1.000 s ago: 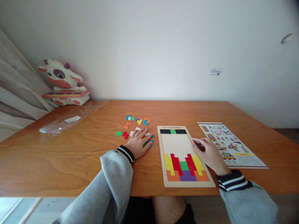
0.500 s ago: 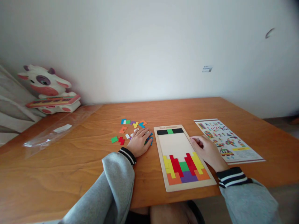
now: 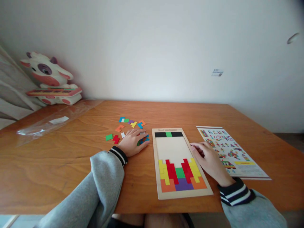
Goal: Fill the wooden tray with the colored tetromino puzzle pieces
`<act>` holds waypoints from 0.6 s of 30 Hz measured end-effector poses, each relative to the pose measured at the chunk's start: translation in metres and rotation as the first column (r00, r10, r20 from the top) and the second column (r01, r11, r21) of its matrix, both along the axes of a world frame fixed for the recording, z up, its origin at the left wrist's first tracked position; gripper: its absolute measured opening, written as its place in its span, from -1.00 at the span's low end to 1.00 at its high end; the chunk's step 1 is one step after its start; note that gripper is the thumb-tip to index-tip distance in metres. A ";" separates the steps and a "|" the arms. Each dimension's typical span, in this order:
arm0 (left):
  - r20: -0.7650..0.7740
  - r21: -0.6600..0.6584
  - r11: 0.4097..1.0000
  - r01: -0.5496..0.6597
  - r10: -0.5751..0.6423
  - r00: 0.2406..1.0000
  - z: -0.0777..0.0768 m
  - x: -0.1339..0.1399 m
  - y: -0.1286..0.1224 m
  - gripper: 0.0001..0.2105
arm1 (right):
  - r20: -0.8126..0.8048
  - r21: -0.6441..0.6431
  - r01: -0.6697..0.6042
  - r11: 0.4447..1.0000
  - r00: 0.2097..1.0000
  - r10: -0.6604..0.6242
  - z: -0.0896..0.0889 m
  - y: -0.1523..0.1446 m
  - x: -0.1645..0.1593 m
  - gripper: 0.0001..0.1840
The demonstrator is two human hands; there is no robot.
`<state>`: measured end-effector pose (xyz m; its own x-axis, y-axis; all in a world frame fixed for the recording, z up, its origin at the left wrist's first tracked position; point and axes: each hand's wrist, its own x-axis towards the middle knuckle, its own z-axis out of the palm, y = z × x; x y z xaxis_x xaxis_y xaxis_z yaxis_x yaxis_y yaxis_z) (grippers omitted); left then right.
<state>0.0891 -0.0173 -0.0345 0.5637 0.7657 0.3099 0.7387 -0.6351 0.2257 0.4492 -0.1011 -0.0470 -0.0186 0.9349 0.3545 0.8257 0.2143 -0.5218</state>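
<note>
My left hand (image 3: 133, 141) lies palm down with fingers spread over a cluster of loose coloured puzzle pieces, partly covering blue, green and white ones. Around it are a green piece (image 3: 109, 137), a red piece (image 3: 116, 139), an orange piece (image 3: 119, 128) and a yellow piece (image 3: 134, 124). My right hand (image 3: 206, 157) is curled at the right rim of the wooden puzzle board (image 3: 155, 164), its fingertips touching the edge. Yellow, red, green, orange and purple pieces fill the board's near part. A black strip with a green piece (image 3: 168, 134) crosses its far end.
A printed pattern sheet (image 3: 247, 169) lies right of the board, partly behind my right hand. At the far left are a clear plastic bag (image 3: 35, 129) and a cow toy with a keyboard (image 3: 54, 82). A wall (image 3: 147, 57) stands behind the wooden table (image 3: 71, 158).
The view has tilted and shifted, so the board and pieces appear further left. My left hand stays over the loose pieces; my right hand stays at the board's edge.
</note>
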 end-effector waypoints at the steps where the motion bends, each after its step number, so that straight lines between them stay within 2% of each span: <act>1: -0.007 -0.011 1.000 -0.003 0.003 1.000 0.001 0.001 -0.001 -0.56 | 0.011 -0.003 -0.011 1.000 1.000 0.011 0.000 -0.002 -0.001 -0.60; 8: -0.030 -0.068 0.996 -0.056 0.054 0.998 0.005 0.006 -0.003 -0.25 | 0.019 -0.016 -0.049 0.999 0.999 0.049 -0.002 -0.003 -0.002 -0.62; 13: -0.019 -0.064 0.996 -0.061 0.060 0.998 0.002 0.007 -0.003 -0.30 | 0.002 -0.047 -0.055 0.997 0.998 0.055 -0.004 -0.005 0.001 -0.67; 18: -0.025 -0.034 0.997 -0.067 0.066 0.998 0.001 0.009 -0.004 -0.39 | 0.026 0.010 -0.052 0.999 0.998 0.052 -0.005 -0.003 0.000 -0.68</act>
<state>0.0986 -0.0211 -0.0336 0.5182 0.8117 0.2697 0.7844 -0.5767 0.2284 0.4490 -0.1046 -0.0521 -0.0763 0.9286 0.3631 0.8266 0.2626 -0.4978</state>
